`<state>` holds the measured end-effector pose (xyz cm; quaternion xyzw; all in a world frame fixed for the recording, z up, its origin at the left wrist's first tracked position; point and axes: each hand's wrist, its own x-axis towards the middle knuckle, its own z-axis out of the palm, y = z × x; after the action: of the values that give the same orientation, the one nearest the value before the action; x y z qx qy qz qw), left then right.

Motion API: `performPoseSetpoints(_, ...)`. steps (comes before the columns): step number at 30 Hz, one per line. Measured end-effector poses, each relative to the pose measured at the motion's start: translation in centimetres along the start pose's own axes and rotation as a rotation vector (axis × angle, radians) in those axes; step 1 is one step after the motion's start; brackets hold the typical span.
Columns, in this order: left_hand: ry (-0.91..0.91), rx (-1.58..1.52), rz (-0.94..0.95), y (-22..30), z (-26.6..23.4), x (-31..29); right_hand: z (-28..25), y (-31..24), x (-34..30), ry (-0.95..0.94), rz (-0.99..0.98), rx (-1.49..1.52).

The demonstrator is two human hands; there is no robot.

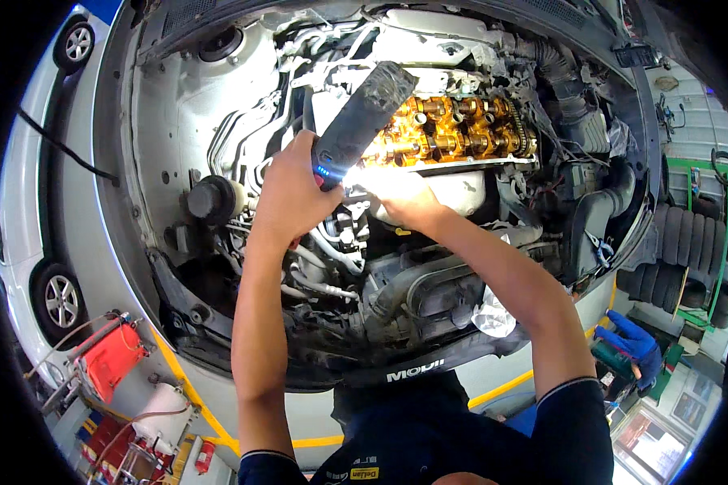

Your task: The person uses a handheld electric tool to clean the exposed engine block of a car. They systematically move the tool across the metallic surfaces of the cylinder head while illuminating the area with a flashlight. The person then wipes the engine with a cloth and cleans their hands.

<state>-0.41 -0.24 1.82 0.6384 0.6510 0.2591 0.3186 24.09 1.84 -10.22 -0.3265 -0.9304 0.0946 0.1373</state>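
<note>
My left hand (289, 187) is closed round a black, flat work light (362, 121) with a row of small blue lights near its lower end. The light slants up and to the right over the engine, and a bright glare shines from its edge. Under its beam, my right hand (406, 196) reaches to the near left corner of the open cylinder head (453, 129). Glare washes out the right fingers, so what they touch is hidden. Oily golden camshafts and a timing chain (519, 129) show in the head.
Hoses and wiring (323, 259) crowd the bay left of my hands. A black round cap (210, 199) stands at the left, a ribbed intake hose (554, 65) at the far right. Crumpled white plastic (493, 315) lies near the front edge. A white car (24, 186) is parked left.
</note>
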Motion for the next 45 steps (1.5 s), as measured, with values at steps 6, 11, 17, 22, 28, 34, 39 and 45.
performPoseSetpoints(6,-0.001,0.033,0.01,-0.2,-0.6,0.2,2.2,-0.7,-0.4,0.121,0.051,0.015)
performPoseSetpoints(11,-0.006,0.038,-0.113,0.1,-0.9,0.7,2.0,-0.9,-0.4,-0.023,0.065,-0.037)
performPoseSetpoints(17,-0.023,0.075,-0.151,0.6,-0.8,1.0,1.7,-0.9,-0.4,-0.15,0.098,0.015)
performPoseSetpoints(22,-0.038,0.059,-0.169,1.0,-0.4,1.2,2.7,-0.2,-0.7,-0.117,0.11,0.088)
performPoseSetpoints(28,-0.037,0.079,-0.187,0.5,-0.4,1.2,0.7,0.4,-0.5,-0.239,0.125,0.089)
performPoseSetpoints(34,-0.042,0.092,-0.163,0.5,-0.3,1.7,1.0,0.4,-0.7,-0.196,0.166,0.054)
performPoseSetpoints(39,-0.025,0.049,-0.213,0.6,-0.6,1.4,-2.9,1.5,-3.1,-0.259,0.375,0.227)
performPoseSetpoints(45,-0.032,0.005,-0.192,0.5,-0.6,1.6,-6.8,6.4,-6.0,0.082,1.089,0.74)
